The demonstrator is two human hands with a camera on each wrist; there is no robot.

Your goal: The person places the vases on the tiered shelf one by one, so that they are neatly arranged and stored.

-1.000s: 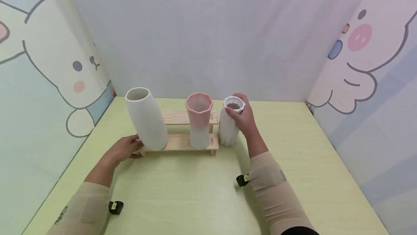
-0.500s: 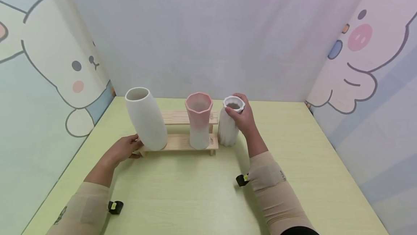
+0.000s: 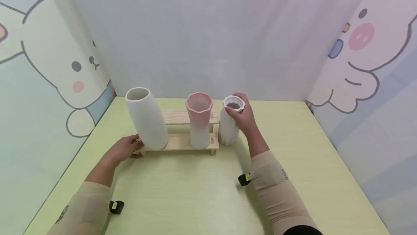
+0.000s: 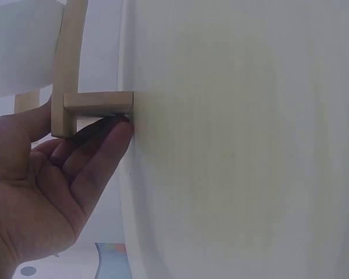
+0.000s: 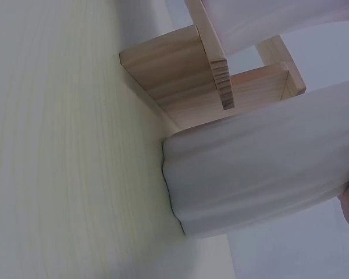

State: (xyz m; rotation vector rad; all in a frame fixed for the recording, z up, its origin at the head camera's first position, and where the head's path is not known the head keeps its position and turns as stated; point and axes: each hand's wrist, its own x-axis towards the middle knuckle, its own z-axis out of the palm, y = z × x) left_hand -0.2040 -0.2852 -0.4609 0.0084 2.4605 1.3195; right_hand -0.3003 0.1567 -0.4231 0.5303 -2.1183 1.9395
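A two-step wooden shelf (image 3: pixel 179 141) stands on the table. My left hand (image 3: pixel 123 148) grips its left end; in the left wrist view the fingers (image 4: pixel 102 163) curl under the lower board beside its leg, and the thumb is partly hidden behind the board. Just right of the shelf, a white ribbed vase (image 3: pixel 227 130) rests upright on the tabletop. My right hand (image 3: pixel 245 117) holds this vase at its scalloped rim, thumb in front. A tall smooth white vase (image 3: pixel 148 122) and a pink-and-white vase (image 3: pixel 199 126) occupy the lower step.
The pale yellow table (image 3: pixel 182 191) ends at a plain light backdrop (image 3: pixel 208 39). Cartoon-printed walls rise on both sides. A small black device (image 3: pixel 116 207) sits by the left sleeve, another black device (image 3: pixel 243 179) by the right sleeve.
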